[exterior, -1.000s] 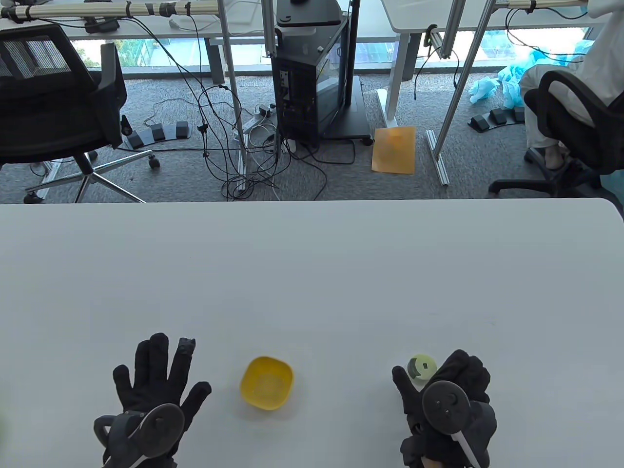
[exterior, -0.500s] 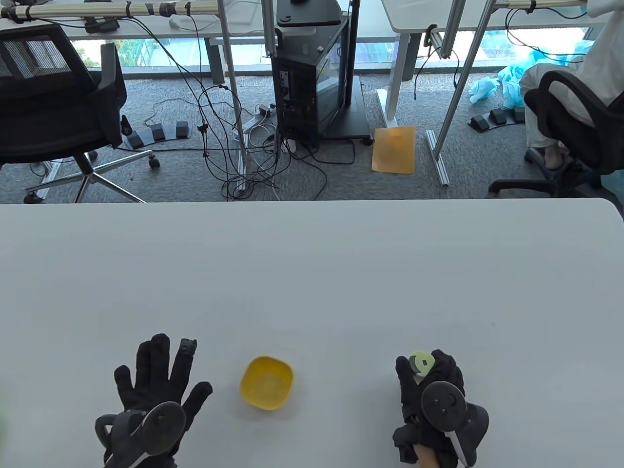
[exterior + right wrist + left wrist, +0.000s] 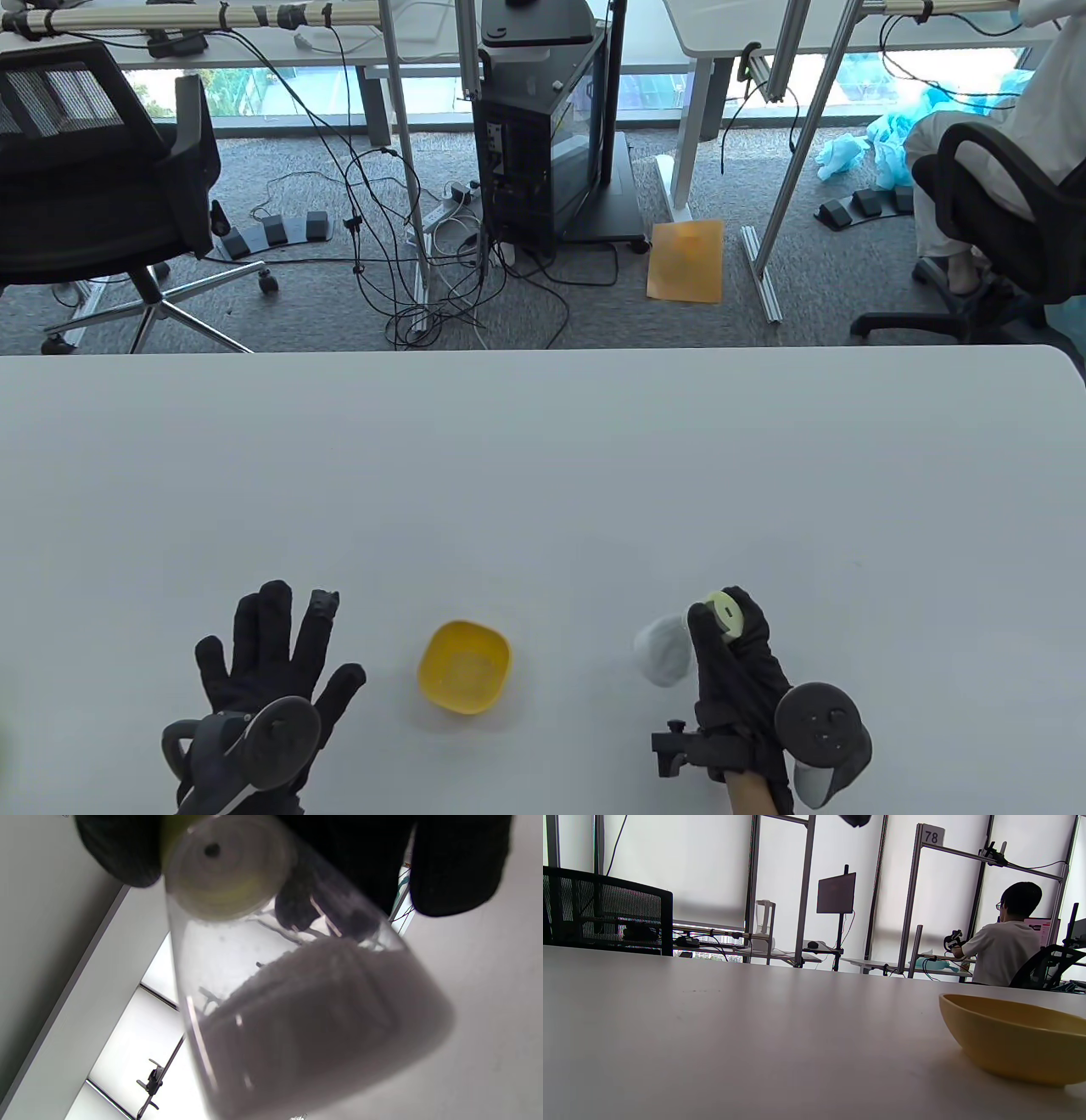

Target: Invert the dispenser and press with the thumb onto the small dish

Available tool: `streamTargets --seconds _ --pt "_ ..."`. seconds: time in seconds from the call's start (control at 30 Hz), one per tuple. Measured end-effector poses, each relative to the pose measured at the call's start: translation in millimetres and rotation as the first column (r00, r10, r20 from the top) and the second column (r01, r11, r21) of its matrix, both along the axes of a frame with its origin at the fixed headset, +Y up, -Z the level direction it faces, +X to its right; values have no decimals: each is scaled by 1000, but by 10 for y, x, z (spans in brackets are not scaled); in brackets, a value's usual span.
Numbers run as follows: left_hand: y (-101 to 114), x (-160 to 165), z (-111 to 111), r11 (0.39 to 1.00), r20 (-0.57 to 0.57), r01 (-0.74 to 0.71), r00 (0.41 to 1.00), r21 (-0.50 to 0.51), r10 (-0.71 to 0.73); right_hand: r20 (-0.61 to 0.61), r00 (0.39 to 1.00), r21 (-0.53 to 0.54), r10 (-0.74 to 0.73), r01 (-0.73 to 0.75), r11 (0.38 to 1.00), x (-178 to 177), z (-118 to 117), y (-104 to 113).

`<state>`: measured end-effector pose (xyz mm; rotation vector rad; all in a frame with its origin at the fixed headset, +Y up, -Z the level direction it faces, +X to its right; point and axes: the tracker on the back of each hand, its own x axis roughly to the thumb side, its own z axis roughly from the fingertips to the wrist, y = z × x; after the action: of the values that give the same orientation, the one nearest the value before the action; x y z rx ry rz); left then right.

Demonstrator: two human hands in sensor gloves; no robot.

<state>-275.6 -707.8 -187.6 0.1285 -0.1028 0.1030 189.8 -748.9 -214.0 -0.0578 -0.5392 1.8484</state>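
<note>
The dispenser [image 3: 666,647] is a clear jar with a pale green cap [image 3: 728,613] and a grey filling. My right hand [image 3: 731,649] grips it by the cap end and holds it tilted, with the clear body to the left of my fingers. In the right wrist view the dispenser [image 3: 297,997] fills the frame, with the green cap [image 3: 225,861] at the top between my gloved fingers [image 3: 458,861]. The small yellow dish [image 3: 464,666] sits on the table between my hands and shows in the left wrist view [image 3: 1018,1039]. My left hand [image 3: 276,649] lies flat and spread on the table, left of the dish.
The white table [image 3: 543,475] stretches far behind the dish. Beyond its far edge are office chairs [image 3: 93,195], cables and a computer cart [image 3: 551,136] on the floor.
My right hand closed on the dispenser, lifted it and tipped it, so the clear body now shows left of the fingers. My wrist rolled to the right. The left hand and the dish stayed still.
</note>
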Motion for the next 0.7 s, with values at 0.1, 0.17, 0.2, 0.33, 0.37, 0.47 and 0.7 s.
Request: streamTargets --seconds 0.1,0.17,0.2,0.33,0.37,0.47,0.7 --pt "-7 -11 -14 1000 -5 0 1000 -7 0 -43 979 35 -199 200 979 -67 -3 -12" --pt "-9 -2 -15 1000 -4 0 1000 -7 0 -58 937 59 -344 347 936 -132 0 -7" --pt "-12 7 -15 1000 -3 2 1000 -8 -2 -57 925 63 -376 379 923 -149 -2 3" --pt "-30 41 -18 1000 1 12 1000 -14 -12 -115 934 41 -339 346 937 -205 -61 179" --pt "-34 45 -20 1000 0 14 1000 -17 -14 -130 949 45 -289 296 954 -217 -85 249" --pt "-45 49 -27 1000 -2 23 1000 -21 -23 -206 968 12 -142 147 989 -290 -186 519" --pt "-44 35 -31 999 -13 30 999 -28 -30 -549 803 -93 234 -337 937 -747 -552 1163"
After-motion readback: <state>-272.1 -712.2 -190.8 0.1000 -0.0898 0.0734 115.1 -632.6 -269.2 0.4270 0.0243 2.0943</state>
